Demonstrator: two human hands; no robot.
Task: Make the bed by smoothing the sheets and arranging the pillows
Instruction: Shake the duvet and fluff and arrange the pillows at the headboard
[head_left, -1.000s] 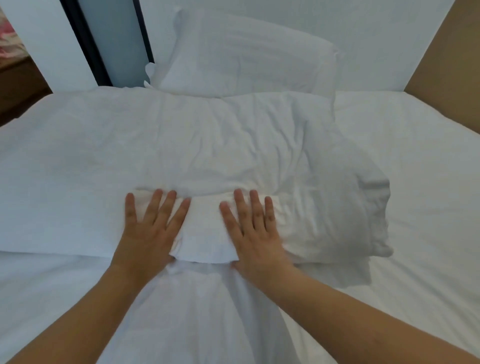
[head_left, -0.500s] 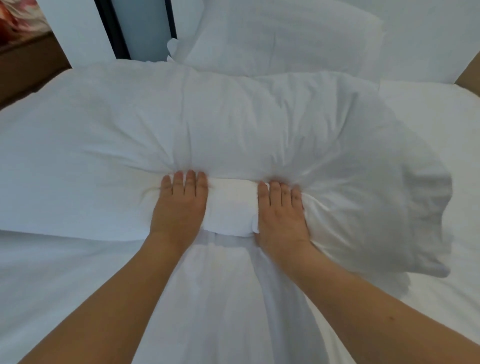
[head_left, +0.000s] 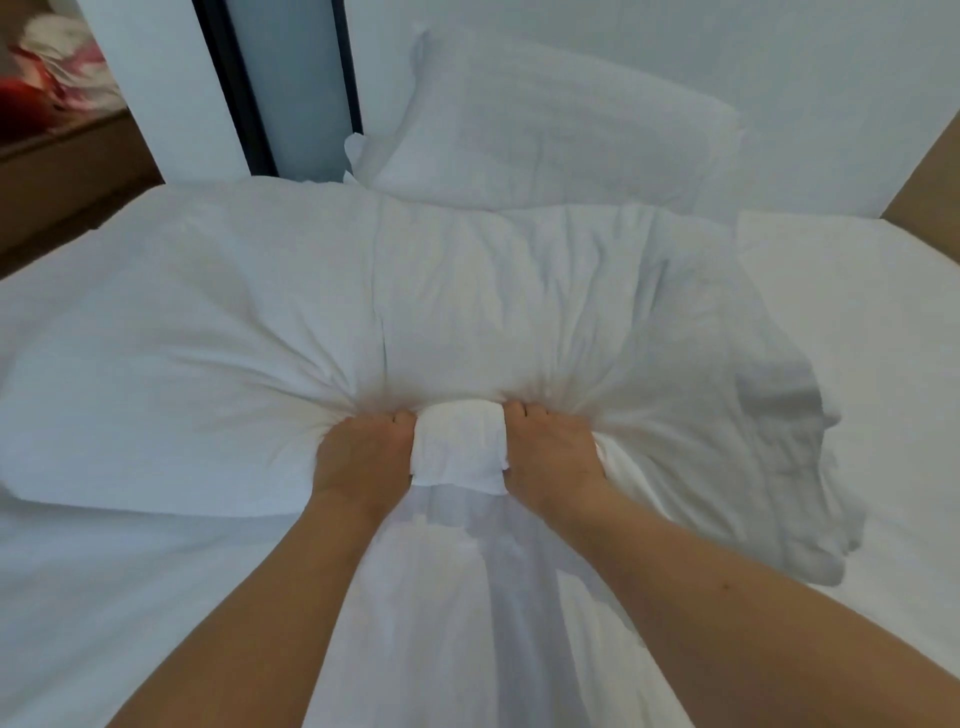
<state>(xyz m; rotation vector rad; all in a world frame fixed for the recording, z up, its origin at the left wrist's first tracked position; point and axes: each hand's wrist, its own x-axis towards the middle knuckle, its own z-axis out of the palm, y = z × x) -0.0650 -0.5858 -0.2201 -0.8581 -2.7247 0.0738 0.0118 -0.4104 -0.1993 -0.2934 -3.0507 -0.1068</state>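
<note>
White sheet (head_left: 130, 597) covers the bed, a white wall behind. Near pillow (head_left: 260, 338) lies flat, long axis running left to right across the bed, its loose open end toward the right. Second pillow (head_left: 545, 130) leans against the wall behind it. Left hand (head_left: 361, 457) and right hand (head_left: 550, 454) press into its near edge, fingers curled, gripping bunched fabric, a fold between them.
</note>
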